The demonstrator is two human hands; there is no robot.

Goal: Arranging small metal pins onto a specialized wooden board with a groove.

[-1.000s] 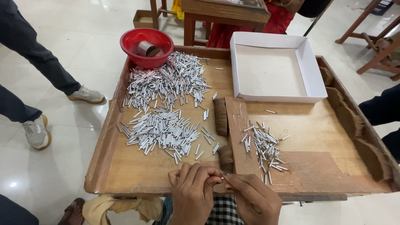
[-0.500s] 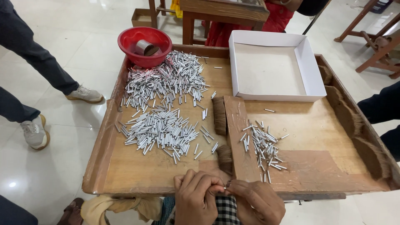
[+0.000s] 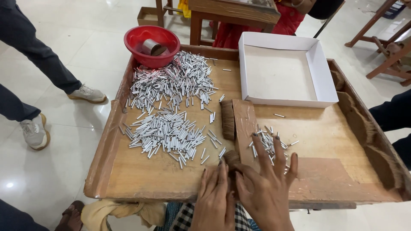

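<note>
Both hands flat and open on tray (image 3: 111, 141), gripping nothing: left hand (image 3: 215, 197) beside brown roll (image 3: 231, 159), right hand (image 3: 266, 182) spread over small tube pile (image 3: 267, 143) right of slat (image 3: 245, 128). Best kept flat, pressing evenly. Earlier pinched together at tray's near edge; now apart.

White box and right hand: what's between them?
Head view: bare wooden tray with one stray metal tube, between the white box and right hand.
</note>
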